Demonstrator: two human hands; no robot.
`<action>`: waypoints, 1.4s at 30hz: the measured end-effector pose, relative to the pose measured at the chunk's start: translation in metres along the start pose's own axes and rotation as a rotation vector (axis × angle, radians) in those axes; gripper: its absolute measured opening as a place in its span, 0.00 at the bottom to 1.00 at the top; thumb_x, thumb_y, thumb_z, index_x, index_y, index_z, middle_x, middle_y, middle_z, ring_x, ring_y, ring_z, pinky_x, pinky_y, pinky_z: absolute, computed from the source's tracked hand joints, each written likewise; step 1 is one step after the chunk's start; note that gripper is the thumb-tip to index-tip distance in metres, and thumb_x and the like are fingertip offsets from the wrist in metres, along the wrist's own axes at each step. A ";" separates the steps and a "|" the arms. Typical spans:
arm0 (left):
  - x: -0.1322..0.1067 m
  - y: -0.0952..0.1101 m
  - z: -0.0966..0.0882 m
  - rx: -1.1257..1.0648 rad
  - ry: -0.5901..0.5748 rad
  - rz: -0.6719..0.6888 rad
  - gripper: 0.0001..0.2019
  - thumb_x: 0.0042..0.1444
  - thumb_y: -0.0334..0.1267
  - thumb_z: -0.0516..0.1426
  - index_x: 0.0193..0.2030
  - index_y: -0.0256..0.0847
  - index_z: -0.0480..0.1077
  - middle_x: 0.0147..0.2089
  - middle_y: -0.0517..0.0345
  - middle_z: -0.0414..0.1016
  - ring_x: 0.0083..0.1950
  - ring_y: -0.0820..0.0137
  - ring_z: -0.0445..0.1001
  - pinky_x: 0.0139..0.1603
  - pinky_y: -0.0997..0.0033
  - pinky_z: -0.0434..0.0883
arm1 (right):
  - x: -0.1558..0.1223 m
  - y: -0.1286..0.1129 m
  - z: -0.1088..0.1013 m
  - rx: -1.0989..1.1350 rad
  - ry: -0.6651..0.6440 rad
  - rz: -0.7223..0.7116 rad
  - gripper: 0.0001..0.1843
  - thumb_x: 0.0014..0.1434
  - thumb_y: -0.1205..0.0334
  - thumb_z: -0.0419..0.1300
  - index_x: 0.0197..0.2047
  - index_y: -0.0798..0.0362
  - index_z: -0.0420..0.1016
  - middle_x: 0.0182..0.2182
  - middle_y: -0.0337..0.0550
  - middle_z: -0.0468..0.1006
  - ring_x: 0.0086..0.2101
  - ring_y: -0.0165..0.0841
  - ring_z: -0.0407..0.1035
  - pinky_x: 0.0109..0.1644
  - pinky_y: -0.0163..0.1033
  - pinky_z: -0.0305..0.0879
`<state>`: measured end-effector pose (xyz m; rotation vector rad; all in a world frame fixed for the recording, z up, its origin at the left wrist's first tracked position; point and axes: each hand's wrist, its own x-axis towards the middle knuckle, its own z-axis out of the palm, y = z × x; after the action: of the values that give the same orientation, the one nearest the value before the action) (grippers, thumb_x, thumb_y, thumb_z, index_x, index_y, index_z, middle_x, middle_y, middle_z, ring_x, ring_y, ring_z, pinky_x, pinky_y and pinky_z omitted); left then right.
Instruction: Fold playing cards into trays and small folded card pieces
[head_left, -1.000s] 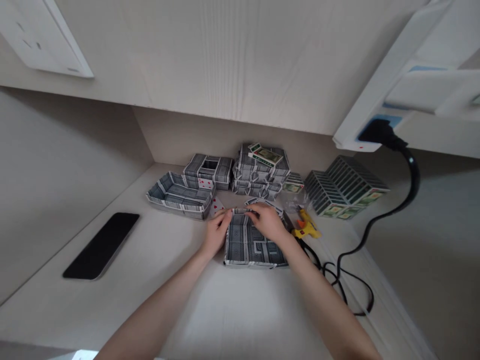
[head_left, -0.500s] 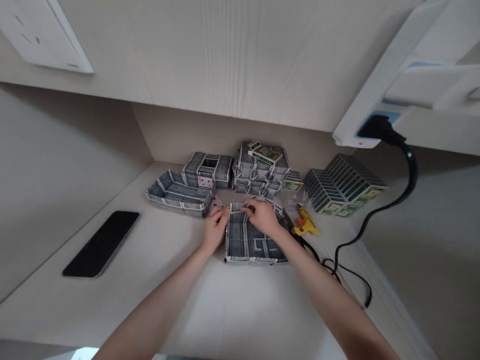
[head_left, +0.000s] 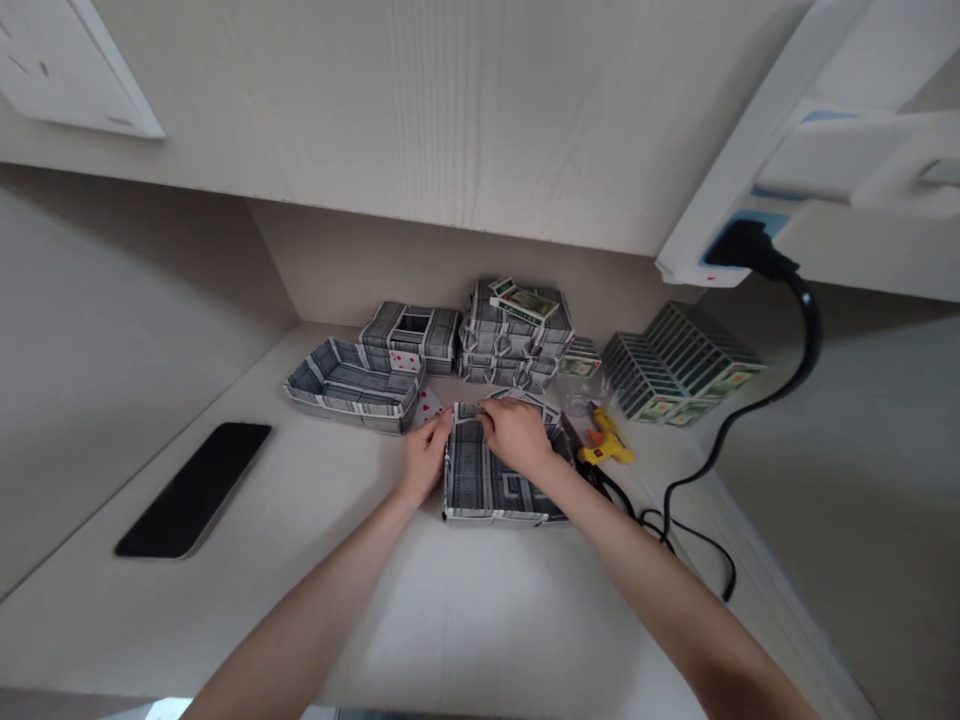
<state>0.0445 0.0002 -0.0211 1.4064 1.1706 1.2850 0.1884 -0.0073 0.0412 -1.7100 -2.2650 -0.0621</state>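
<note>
A pale bench (head_left: 480, 610) spreads below the fingers. On it, directly under them, sits an open-topped box (head_left: 472, 485) made of patterned cards. The right hand's (head_left: 517, 432) fingers pinch its far wall narrowly; the left hand's (head_left: 425, 462) fingers touch its far left corner, though whether they grip I cannot tell. That thin wall could crease if the fingers tug unevenly. Right of the fingers, a yellow glue gun (head_left: 609, 442) could get knocked if the right hand swings outward.
</note>
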 end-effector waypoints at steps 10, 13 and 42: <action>-0.001 0.005 0.000 0.043 0.018 0.132 0.15 0.54 0.44 0.49 0.41 0.39 0.72 0.44 0.55 0.73 0.45 0.69 0.69 0.49 0.73 0.63 | 0.002 0.004 -0.008 0.047 -0.094 0.022 0.12 0.57 0.61 0.50 0.41 0.53 0.71 0.37 0.46 0.76 0.39 0.35 0.68 0.41 0.35 0.58; -0.001 0.005 0.001 0.041 0.025 0.135 0.15 0.54 0.43 0.50 0.41 0.39 0.72 0.43 0.56 0.74 0.45 0.69 0.69 0.49 0.73 0.63 | 0.007 0.009 -0.009 0.102 -0.123 -0.037 0.11 0.58 0.63 0.49 0.38 0.54 0.72 0.36 0.46 0.76 0.39 0.33 0.68 0.42 0.34 0.58; -0.004 -0.001 0.002 -0.020 0.017 0.004 0.20 0.54 0.47 0.49 0.48 0.39 0.68 0.47 0.53 0.72 0.48 0.65 0.69 0.48 0.67 0.64 | 0.015 0.020 0.007 0.299 0.013 0.046 0.07 0.51 0.62 0.58 0.35 0.49 0.75 0.35 0.40 0.78 0.38 0.32 0.71 0.43 0.34 0.62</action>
<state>0.0464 -0.0034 -0.0227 1.3863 1.1634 1.3100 0.2026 0.0140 0.0356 -1.5951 -2.0991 0.2616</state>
